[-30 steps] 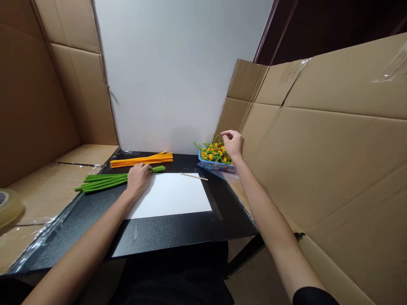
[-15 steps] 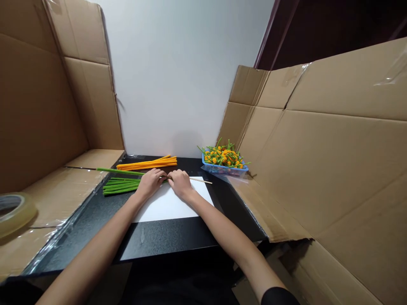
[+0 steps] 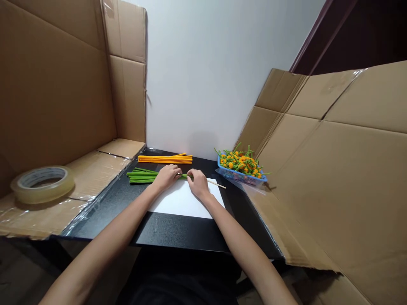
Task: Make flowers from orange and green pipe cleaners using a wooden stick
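Note:
My left hand (image 3: 168,176) rests at the back of a white sheet (image 3: 184,203), its fingers closed in a pinch. Close by on the right, my right hand (image 3: 198,183) is pinching too. A short piece of a green chenille stem (image 3: 185,175) shows between their fingertips; a small dark spot there is too tiny to make out. Left of my left hand lies a bundle of green chenille stems (image 3: 141,176), partly covered by that hand. A thin pale stick (image 3: 218,184) pokes out beyond my right hand, its other end hidden.
Orange chenille stems (image 3: 165,159) lie behind the green ones on the black table (image 3: 178,233). A blue basket (image 3: 241,175) of orange-and-green pieces stands at back right. Cardboard walls (image 3: 333,178) flank both sides. A tape roll (image 3: 43,184) sits on the left cardboard.
The view has swung left, showing the whole tape roll. One green stem that reached out left from my left hand no longer sticks out. My hands are slightly farther apart.

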### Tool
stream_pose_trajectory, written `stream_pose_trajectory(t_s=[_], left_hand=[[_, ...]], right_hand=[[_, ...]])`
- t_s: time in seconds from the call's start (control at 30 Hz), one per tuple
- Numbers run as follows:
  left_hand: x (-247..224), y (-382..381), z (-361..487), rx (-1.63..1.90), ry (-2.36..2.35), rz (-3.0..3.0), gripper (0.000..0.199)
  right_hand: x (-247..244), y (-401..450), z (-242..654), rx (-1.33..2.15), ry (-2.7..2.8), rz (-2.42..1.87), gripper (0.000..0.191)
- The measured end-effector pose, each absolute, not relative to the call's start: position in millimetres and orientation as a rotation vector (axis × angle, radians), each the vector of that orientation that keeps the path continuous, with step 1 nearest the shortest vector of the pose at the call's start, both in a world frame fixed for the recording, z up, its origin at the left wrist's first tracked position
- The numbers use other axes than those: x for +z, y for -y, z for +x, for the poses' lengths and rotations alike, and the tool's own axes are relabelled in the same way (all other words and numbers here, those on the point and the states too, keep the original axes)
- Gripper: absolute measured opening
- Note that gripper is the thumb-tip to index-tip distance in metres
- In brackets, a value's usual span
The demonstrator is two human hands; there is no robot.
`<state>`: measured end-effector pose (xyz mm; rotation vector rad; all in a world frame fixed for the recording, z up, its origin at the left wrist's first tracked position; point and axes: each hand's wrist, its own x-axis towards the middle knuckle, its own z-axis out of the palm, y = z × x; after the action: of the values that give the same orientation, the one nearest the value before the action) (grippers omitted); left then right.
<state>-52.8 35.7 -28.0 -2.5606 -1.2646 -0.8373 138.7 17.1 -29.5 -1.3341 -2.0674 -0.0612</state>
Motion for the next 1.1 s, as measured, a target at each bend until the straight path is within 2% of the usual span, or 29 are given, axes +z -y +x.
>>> stream_pose_trajectory(t_s=[0.13,0.37,0.5,0.57,0.7,0.87,0.97,1.1], left_hand=[[-27.0,-37.3,-59.4,-0.733,1.292,-2.62,0.026],[-9.4,-55.1,-99.7,-0.517,1.447,-2.6,0.019],[-5.9,-70.2,-111.8,-0.566,1.566,-2.611,0.03],[-8.0,-82.8,-112.1,-0.604,1.599,-2.461,0.027],[-15.4,-114.4,-111.3,-0.602,1.631,-2.362,0.03],[-24.1,-137.8,-110.2,-0.599,1.577,-2.42,0.017],[-24.9,-139.8,-108.7,-0.62,1.563,-2.43,0.016],[-20.4,-138.9,-108.1,-0.607,1.533,-2.466,0.013]], right_hand=[[-34.6,-20.1,142.9,-0.019,2.002,-1.277,0.01],[-18.1,-54.8,139.7,-0.115,1.975,-1.369,0.018],[-6.1,-99.6,132.4,-0.273,2.164,-1.523,0.022],[-5.3,-119.7,128.9,-0.338,2.24,-1.549,0.025],[-10.0,-142.5,125.7,-0.359,2.327,-1.5,0.019],[-11.6,-146.8,130.9,-0.391,2.329,-1.452,0.011],[-10.6,-147.5,134.7,-0.239,2.303,-1.413,0.014],[-11.6,-151.4,137.7,0.25,2.12,-1.326,0.018]])
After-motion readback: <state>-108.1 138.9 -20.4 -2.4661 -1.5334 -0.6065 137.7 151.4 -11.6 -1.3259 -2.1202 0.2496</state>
